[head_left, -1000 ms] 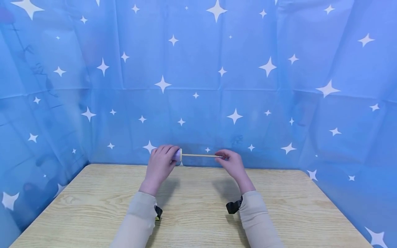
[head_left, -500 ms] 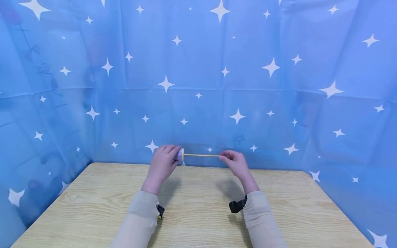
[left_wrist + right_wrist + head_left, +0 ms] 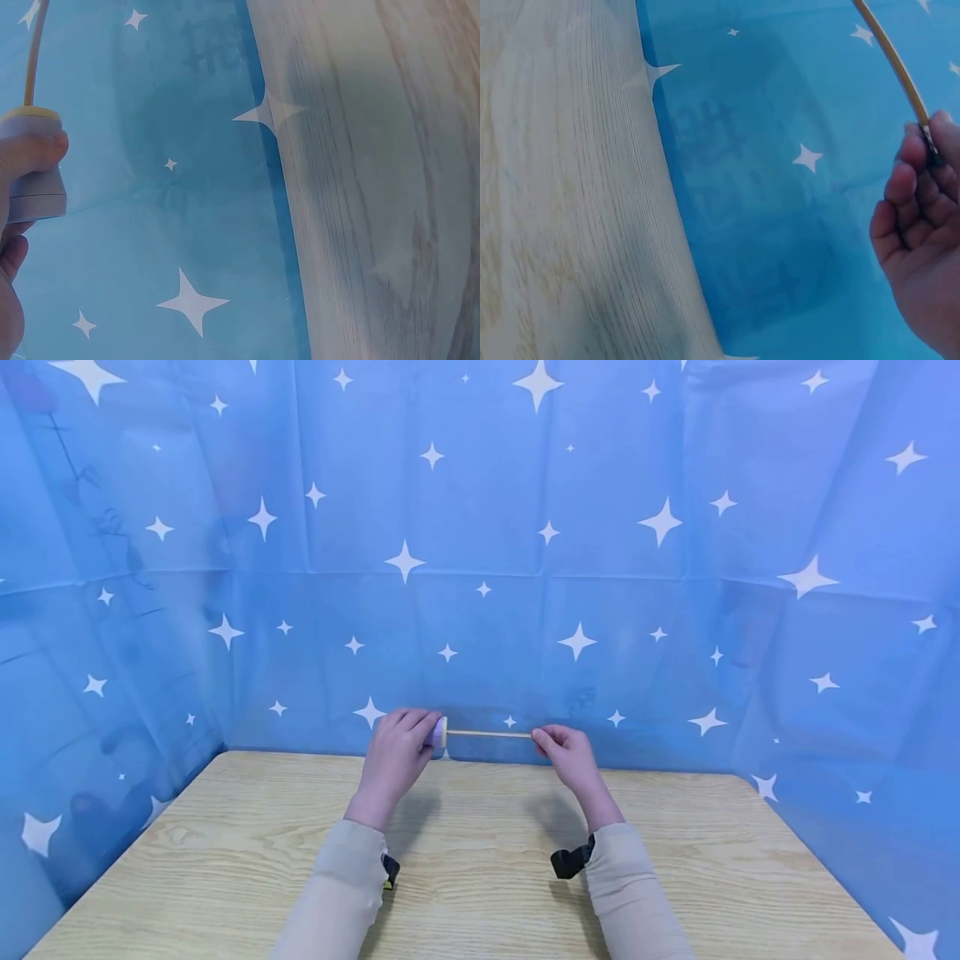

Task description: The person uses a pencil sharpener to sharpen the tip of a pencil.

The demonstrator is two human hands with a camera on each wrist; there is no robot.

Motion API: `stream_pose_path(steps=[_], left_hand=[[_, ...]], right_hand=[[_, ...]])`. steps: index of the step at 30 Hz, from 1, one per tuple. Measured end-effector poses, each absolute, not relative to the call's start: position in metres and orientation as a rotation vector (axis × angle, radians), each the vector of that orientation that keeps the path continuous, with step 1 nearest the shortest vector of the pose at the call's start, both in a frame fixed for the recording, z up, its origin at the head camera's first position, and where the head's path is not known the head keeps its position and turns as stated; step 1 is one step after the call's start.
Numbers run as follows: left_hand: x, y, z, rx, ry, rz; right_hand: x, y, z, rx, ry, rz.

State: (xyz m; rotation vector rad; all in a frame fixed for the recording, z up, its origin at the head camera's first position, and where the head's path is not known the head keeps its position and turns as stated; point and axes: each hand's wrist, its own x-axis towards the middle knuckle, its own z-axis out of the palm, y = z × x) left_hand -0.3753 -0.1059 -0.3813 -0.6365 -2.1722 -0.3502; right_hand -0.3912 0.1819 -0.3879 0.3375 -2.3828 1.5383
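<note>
In the head view my left hand (image 3: 397,756) grips a small lavender cylinder (image 3: 437,732) with a pale yellow rim, above the table's far edge. The left wrist view shows the thumb across the narrowed body of the lavender cylinder (image 3: 37,184). A thin yellow rod or cord (image 3: 487,733), I cannot tell which, runs from its rim straight to my right hand (image 3: 573,760). The right wrist view has thumb and fingertips pinching the dark end (image 3: 931,146) of the yellow strand (image 3: 896,64). The fingers hide part of that end and much of the cylinder.
A wood-grain table (image 3: 480,860) lies below both hands. Behind it hangs a blue curtain (image 3: 480,527) with white stars, also folded along both sides. Black wrist cameras (image 3: 572,862) sit at the beige sleeves.
Fingers of the right hand have shifted to a closer pinch over the dark end. Both hands appear slightly further right as the whole view shifts; the strand stays stretched between them.
</note>
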Motion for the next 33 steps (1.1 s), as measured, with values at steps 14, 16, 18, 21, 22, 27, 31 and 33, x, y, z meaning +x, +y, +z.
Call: stream_pose_path(steps=[14, 16, 18, 21, 22, 27, 31, 33], left_hand=[[-0.3735, -0.1056, -0.3785, -0.64, -2.13, -0.367], [-0.3734, -0.1051, -0.3782, -0.648, -2.129, -0.364], [-0.3731, -0.1045, -0.3779, -0.656, -2.133, -0.362], [-0.3727, -0.1044, -0.3775, -0.655, -2.135, -0.37], [-0.3725, -0.1043, -0.3773, -0.651, -2.138, -0.373], [-0.3718, -0.1047, -0.3781, -0.627, -2.145, -0.388], [-0.3716, -0.1059, -0.3783, -0.61, -2.158, -0.402], [-0.3715, -0.1069, -0.3779, -0.602, -2.16, -0.402]], right_hand=[[-0.3918, 0.1763, -0.3842, 0.217, -2.407, 1.699], [-0.3919, 0.1761, -0.3839, 0.189, -2.416, 1.716], [-0.3921, 0.1759, -0.3848, 0.164, -2.429, 1.744], [-0.3921, 0.1748, -0.3862, 0.15, -2.435, 1.796], [-0.392, 0.1744, -0.3867, 0.15, -2.43, 1.809], [-0.392, 0.1718, -0.3876, 0.19, -2.378, 1.828], [-0.3925, 0.1751, -0.3861, 0.242, -2.302, 1.864], [-0.392, 0.1789, -0.384, 0.265, -2.278, 1.896]])
